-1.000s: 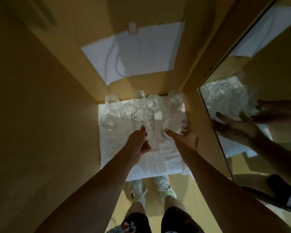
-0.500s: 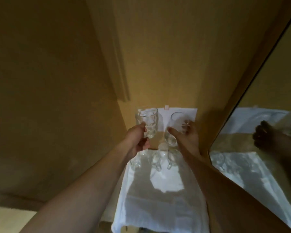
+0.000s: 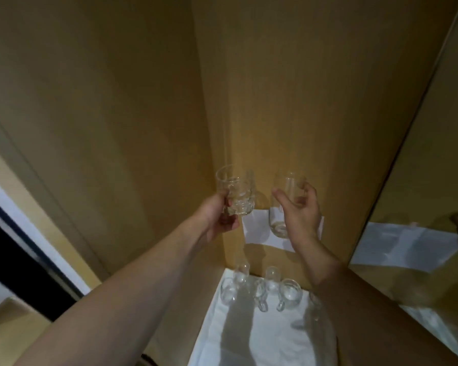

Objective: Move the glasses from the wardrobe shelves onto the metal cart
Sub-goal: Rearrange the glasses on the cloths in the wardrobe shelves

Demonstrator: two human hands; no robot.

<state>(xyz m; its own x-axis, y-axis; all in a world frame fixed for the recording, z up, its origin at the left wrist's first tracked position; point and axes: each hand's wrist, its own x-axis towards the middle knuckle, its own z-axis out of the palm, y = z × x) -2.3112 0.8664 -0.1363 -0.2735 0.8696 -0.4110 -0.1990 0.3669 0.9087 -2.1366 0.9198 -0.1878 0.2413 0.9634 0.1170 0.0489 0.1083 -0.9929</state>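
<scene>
Head view: above the white shelf cloth (image 3: 262, 336), the left hand (image 3: 217, 220) clasps a ribbed glass (image 3: 236, 194) and the right hand (image 3: 299, 215) a smooth glass (image 3: 282, 204), each rising from its grip; mugs (image 3: 288, 293) stay below.

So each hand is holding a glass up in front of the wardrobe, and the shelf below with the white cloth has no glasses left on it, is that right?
Not quite. The left hand and right hand each hold a glass, and, but the shelf is not cleared: the head view shows several small glasses on the white cloth below.
</scene>
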